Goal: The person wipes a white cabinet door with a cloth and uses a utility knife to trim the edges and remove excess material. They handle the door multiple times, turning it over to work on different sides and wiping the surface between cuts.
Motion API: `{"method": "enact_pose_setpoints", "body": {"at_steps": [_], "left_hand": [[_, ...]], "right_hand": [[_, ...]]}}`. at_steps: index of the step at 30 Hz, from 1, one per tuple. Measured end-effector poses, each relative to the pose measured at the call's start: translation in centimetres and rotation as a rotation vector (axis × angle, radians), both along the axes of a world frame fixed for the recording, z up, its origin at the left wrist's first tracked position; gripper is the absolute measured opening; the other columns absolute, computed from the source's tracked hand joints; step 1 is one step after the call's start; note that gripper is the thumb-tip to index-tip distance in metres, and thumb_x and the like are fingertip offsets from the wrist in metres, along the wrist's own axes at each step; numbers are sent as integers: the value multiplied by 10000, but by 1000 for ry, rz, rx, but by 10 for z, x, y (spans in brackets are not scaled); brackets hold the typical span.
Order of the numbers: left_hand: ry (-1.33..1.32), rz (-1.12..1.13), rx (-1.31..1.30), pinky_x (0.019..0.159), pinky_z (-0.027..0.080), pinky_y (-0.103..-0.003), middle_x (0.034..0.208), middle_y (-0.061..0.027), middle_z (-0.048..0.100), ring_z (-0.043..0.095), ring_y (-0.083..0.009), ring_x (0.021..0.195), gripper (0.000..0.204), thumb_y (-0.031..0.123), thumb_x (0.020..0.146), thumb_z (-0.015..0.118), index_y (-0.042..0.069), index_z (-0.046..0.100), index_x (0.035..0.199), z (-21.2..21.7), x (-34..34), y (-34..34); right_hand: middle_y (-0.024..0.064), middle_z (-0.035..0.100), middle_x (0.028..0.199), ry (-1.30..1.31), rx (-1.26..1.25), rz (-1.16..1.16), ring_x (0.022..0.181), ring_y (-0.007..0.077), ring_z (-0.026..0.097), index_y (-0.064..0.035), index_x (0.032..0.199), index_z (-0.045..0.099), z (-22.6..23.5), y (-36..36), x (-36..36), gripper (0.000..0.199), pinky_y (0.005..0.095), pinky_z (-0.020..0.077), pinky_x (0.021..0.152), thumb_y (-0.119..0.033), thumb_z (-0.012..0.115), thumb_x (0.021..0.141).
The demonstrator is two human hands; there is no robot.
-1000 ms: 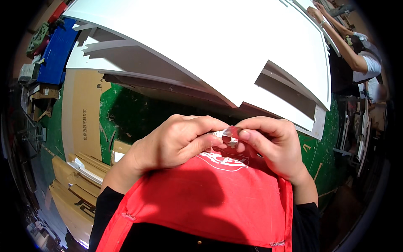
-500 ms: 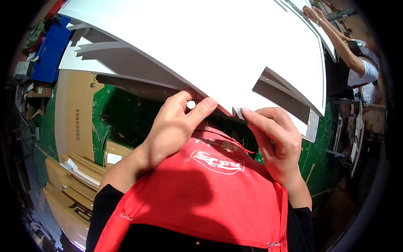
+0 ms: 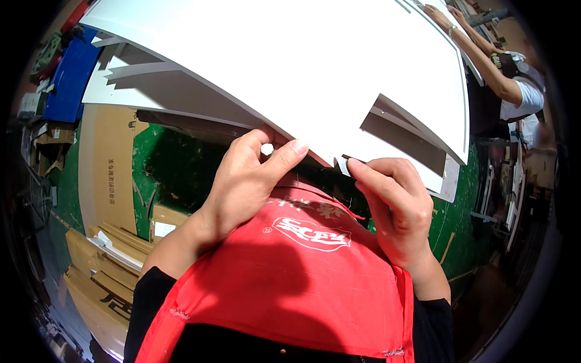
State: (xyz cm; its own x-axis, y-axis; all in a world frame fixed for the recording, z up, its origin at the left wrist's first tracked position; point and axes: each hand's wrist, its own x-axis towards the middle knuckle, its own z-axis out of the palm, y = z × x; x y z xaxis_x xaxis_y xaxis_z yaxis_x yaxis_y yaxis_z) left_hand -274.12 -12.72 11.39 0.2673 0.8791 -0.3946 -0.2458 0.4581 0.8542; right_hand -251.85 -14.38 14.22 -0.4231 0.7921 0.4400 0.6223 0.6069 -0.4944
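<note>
A large white panel (image 3: pixel 260 57) with a rectangular cut-out near its right end spans the top of the view. My left hand (image 3: pixel 245 172) grips its near edge, thumb against the edge and fingers reaching underneath. A small white piece (image 3: pixel 267 149) shows between that thumb and forefinger; its kind is unclear. Beside the panel's near edge, to the left of the cut-out, my right hand (image 3: pixel 396 202) pinches a small flat grey-white piece (image 3: pixel 343 166) between thumb and forefinger. Whether this piece touches the panel I cannot tell.
Another white panel (image 3: pixel 142 94) lies under the large one. Flat cardboard (image 3: pixel 109 157) and stacked cardboard boxes (image 3: pixel 100 284) are at left, near a blue box (image 3: pixel 72 81). A co-worker's arm (image 3: pixel 484 63) reaches over a panel at far right. The floor (image 3: pixel 175 163) is green.
The flat piece in my right hand has turned slightly and shows more of its face. My left hand keeps its hold on the panel edge. The co-worker's arms have shifted.
</note>
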Motion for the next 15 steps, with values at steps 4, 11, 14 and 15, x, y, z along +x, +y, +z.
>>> {"method": "enact_pose_setpoints", "body": {"at_steps": [4, 11, 14, 15], "left_hand": [[36, 17, 10, 752, 530, -254, 943, -92, 695, 635, -100, 829, 282, 203, 975, 624, -72, 649, 1027, -5, 1, -1], [15, 7, 1, 753, 531, -252, 945, -95, 694, 633, -100, 828, 281, 203, 970, 627, -72, 646, 1025, -3, 0, 0], [33, 4, 2, 765, 530, -254, 948, -97, 695, 634, -101, 833, 277, 197, 969, 625, -73, 646, 1025, -3, 0, 0], [24, 5, 3, 769, 529, -255, 948, -96, 696, 634, -102, 834, 274, 194, 969, 625, -73, 647, 1024, -2, 0, 0]], "right_hand": [[95, 637, 858, 67, -65, 44, 767, 249, 614, -49, 1084, 712, 12, 8, -7, 382, 346, 475, 653, 87, 702, 727], [105, 651, 865, 85, -244, 17, 786, 250, 633, -46, 1074, 717, 10, 6, 0, 314, 338, 500, 665, 77, 699, 786], [100, 652, 867, 74, -284, -4, 790, 245, 635, -50, 1067, 724, 11, 6, 4, 300, 333, 500, 667, 75, 700, 795], [98, 653, 868, 86, -280, -5, 791, 244, 634, -51, 1065, 726, 15, 8, 2, 298, 333, 499, 668, 75, 700, 797]]}}
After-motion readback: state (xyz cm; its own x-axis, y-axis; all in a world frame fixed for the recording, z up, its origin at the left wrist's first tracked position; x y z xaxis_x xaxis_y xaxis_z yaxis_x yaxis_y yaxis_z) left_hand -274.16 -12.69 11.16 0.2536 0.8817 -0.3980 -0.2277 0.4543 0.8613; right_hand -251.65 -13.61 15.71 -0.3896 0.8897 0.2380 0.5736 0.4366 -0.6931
